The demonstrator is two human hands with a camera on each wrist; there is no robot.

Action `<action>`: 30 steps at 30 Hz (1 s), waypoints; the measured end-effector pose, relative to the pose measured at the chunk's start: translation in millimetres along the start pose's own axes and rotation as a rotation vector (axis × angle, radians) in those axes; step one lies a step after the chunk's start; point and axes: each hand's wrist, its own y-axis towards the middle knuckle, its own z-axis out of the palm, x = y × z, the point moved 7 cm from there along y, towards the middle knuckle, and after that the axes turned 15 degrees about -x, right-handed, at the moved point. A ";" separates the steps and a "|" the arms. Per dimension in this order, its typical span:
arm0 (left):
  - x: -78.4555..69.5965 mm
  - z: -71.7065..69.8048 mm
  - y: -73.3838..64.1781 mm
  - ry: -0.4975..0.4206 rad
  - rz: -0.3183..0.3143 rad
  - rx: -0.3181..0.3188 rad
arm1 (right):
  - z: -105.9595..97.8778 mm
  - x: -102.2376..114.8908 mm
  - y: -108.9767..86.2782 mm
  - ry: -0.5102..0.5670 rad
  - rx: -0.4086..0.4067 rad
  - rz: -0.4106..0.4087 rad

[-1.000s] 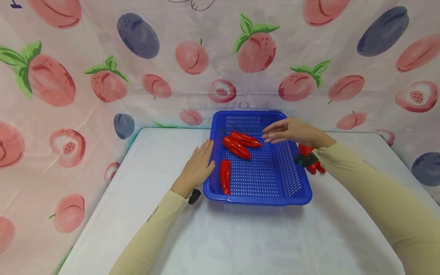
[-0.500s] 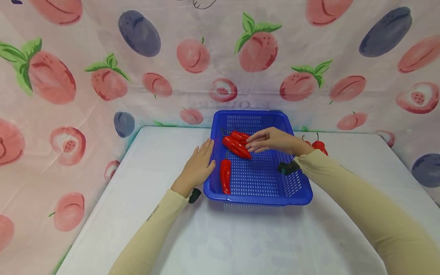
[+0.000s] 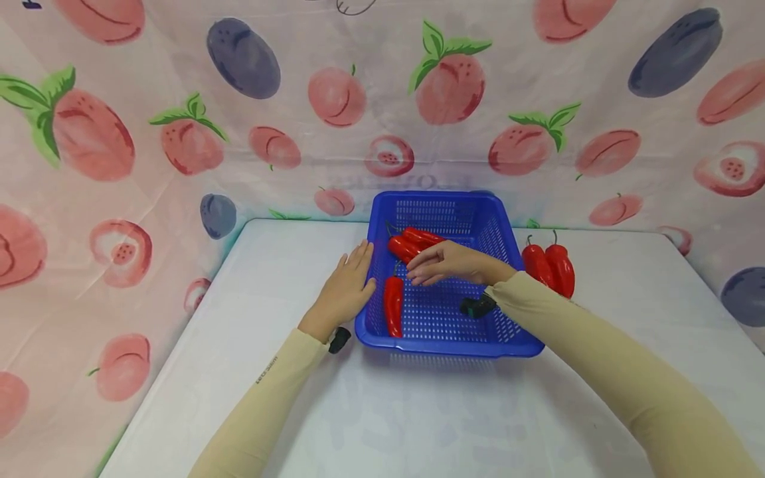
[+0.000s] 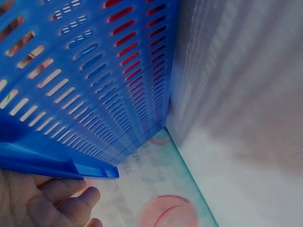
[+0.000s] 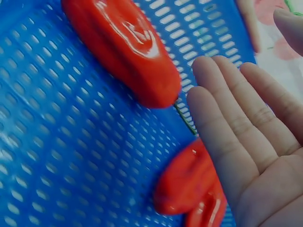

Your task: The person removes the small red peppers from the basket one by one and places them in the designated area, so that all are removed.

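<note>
While the left hand (image 3: 340,292) lies straight-fingered against the left rim of the blue perforated plastic basket (image 3: 442,346), the step seems to be reaching for a long, glossy red pepper (image 3: 392,307) inside at left; the right hand (image 3: 451,262), fingers outstretched, holds nothing, and grasping would call for curling them.

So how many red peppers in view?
5: one near pepper and two farther peppers in the basket, the latter partly behind the right hand; two outer peppers on the table, right of the basket. The right sleeve may hide more.
</note>
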 end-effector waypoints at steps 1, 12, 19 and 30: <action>-0.2 0.3 0.1 -0.001 0.000 0.001 | 2.2 -2.3 1.4 -0.005 0.005 0.007; -0.9 1.5 1.7 0.004 0.011 0.004 | 14.6 -18.8 10.3 -0.045 0.038 0.074; -0.4 1.6 1.7 0.018 0.002 0.012 | 16.8 -28.1 14.2 -0.063 0.035 0.113; 0.0 0.5 0.9 0.007 -0.001 0.004 | 23.7 -37.8 14.8 -0.011 0.136 0.099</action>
